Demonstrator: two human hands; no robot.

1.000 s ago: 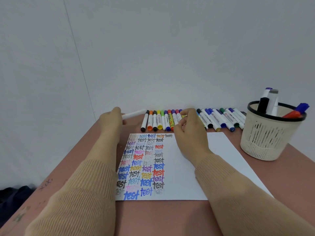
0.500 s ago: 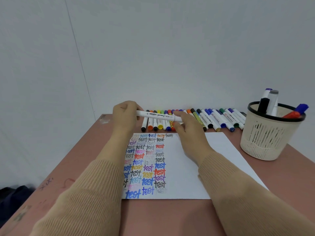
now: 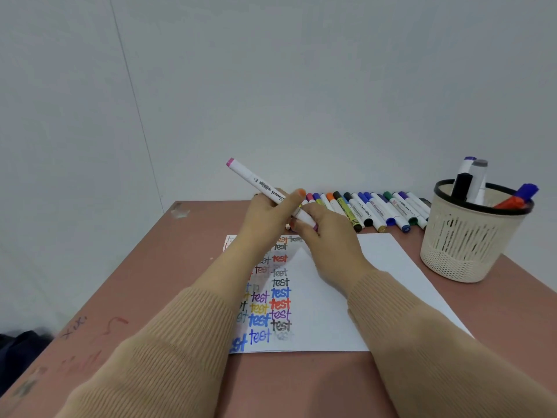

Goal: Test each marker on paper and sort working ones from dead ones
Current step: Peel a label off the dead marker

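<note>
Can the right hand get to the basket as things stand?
Probably not yet: the right hand grips the pink-tipped marker. Its path to the basket, over bare paper, looks free.

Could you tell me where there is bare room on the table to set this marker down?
Bare table lies left of the paper, out to the wall-side edge. The paper's unwritten right half is free, bordered by the basket. Crowded: the marker row along the back edge.
</note>
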